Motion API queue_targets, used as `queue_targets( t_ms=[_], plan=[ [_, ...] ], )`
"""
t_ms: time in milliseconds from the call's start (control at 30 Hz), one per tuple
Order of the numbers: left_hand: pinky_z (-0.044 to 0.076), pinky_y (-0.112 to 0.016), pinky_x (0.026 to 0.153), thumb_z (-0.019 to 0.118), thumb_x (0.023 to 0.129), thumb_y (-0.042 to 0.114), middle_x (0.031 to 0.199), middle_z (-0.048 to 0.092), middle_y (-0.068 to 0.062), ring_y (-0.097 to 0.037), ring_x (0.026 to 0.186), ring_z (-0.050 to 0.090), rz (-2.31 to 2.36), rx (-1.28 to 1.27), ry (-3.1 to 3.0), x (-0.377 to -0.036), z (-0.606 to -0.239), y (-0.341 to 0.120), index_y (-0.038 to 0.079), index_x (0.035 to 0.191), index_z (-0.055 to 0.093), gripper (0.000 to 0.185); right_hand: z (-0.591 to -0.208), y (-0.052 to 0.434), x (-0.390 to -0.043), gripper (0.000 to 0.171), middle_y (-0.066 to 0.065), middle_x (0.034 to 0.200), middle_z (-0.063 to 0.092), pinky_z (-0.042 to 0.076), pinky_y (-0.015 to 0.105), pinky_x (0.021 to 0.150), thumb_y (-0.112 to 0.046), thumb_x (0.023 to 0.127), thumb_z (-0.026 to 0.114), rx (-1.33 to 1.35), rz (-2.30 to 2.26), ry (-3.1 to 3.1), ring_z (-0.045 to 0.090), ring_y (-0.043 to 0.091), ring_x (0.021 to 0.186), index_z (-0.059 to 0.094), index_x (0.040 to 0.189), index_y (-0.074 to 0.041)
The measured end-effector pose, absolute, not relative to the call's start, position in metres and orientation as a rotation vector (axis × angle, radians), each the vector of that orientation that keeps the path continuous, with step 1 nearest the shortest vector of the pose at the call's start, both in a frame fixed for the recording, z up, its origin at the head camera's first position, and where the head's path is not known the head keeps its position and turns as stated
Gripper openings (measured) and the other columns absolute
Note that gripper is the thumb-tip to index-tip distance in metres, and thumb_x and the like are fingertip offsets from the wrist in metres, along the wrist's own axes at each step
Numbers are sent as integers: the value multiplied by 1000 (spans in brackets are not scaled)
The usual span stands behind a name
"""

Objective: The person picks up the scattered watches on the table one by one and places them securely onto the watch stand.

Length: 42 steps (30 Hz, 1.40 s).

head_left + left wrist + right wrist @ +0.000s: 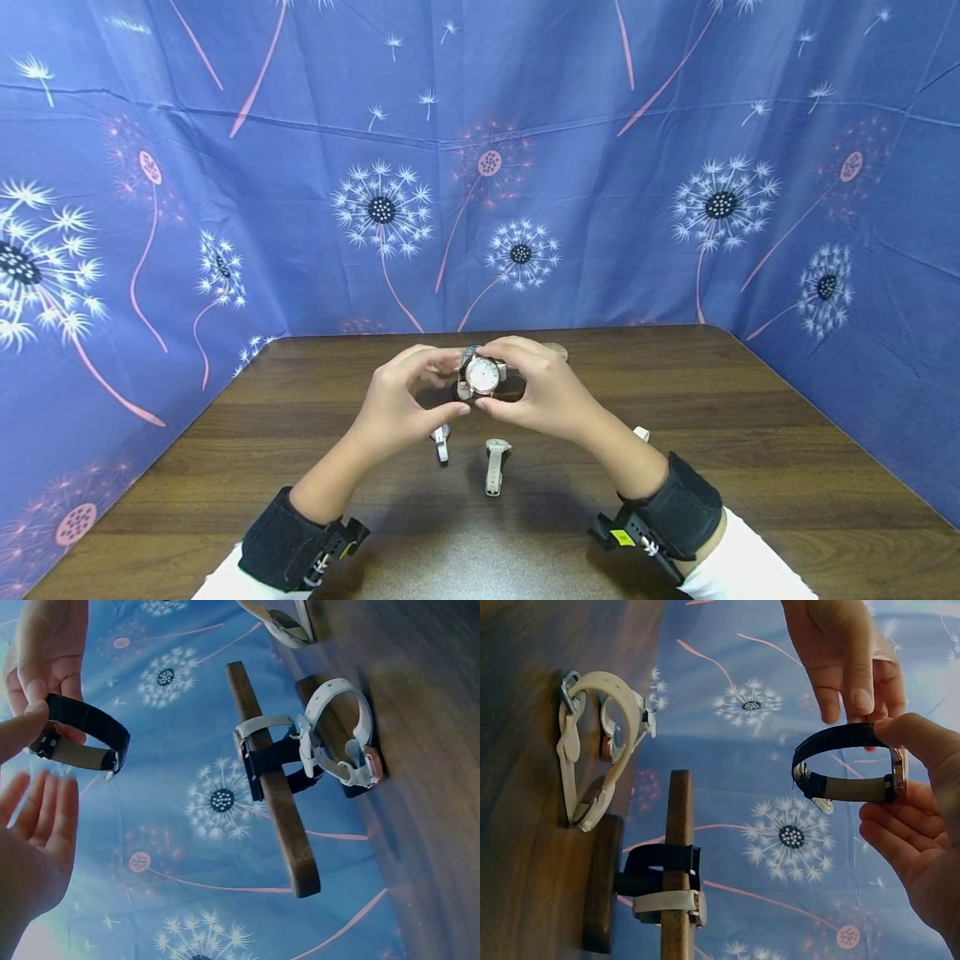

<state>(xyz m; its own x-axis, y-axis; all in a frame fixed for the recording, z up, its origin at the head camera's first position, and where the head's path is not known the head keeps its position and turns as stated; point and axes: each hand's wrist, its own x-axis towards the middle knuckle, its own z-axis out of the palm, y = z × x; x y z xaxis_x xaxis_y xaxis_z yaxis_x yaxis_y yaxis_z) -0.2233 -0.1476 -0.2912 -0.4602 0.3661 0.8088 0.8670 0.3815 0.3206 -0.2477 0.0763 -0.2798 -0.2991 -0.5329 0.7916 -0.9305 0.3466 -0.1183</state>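
The left sleeve and the right sleeve are seen to be plain white. A wide black left band and a matching right band are worn around the wrists; a matte, cloth-like surface is noted on both. A small, angular black left mount and right mount are fitted on the inner side of the bands. A bright yellow label is carried by the right mount, and a narrower yellow patch is shown on the left. Pale, ridged pieces are attached beside the yellow on both mounts; whether cables or screws are seen cannot be determined.
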Motion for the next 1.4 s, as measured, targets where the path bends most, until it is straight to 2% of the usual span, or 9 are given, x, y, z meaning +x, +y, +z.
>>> queue_targets(
  t_ms=[67,133,333,633,933,1067,1200,1333,1400],
  plan=[
    [55,-31,84,93,62,7,117,64,-10,-23,102,63,-909,-1043,-1990,-223,-290,-146,1,126,61,71,-279,77,-248,57,10,114,67,49,35,96,-17,67,88,1288,763,-1939,62,24,108,66,116,-1],
    [51,-33,92,94,60,13,124,62,-11,-24,110,60,-808,-1026,-1992,-221,-291,-144,2,132,57,81,-279,77,-247,56,10,115,66,48,34,97,-17,68,88,1309,753,-1932,62,23,109,65,117,-1],
    [45,-31,101,94,61,16,122,65,-13,-26,115,59,-721,-1043,-1978,-221,-293,-140,-3,128,60,78,-279,74,-245,56,12,118,64,46,31,99,-12,68,87,1396,739,-1888,60,24,111,65,118,0],
    [53,-35,90,95,58,10,112,70,-13,-25,106,66,-692,-995,-1965,-219,-296,-140,-3,118,67,68,-277,75,-242,59,11,115,67,49,30,96,-8,66,90,1446,794,-1901,63,24,108,66,119,1],
    [56,-30,82,93,61,9,110,70,-8,-18,95,68,-888,-973,-2015,-224,-294,-144,1,116,68,61,-269,88,-249,64,11,117,66,50,34,95,-16,65,91,1416,786,-1939,63,24,109,64,121,1],
    [56,-29,81,92,63,11,108,69,-4,-15,93,68,-979,-856,-2152,-229,-287,-155,6,118,66,61,-259,106,-266,66,13,122,64,47,40,99,-20,66,91,1362,685,-2055,60,27,113,63,123,1],
    [55,-35,82,92,64,13,106,68,-3,-16,92,68,-985,-770,-2284,-238,-280,-176,7,116,65,59,-255,126,-290,62,14,125,62,45,46,100,-21,71,88,1309,579,-2263,58,31,116,63,124,0],
    [53,-43,85,90,66,13,105,69,-6,-21,94,69,-965,-724,-2398,-255,-276,-199,5,116,63,58,-261,144,-314,55,15,119,63,47,47,96,-17,73,86,1226,490,-2428,60,32,109,64,121,1],
    [52,-46,86,90,66,12,105,69,-7,-23,95,68,-939,-704,-2437,-265,-275,-210,4,118,61,59,-265,151,-324,50,15,115,64,49,45,90,-12,75,84,1197,472,-2476,61,30,98,65,118,2]
  ],
)
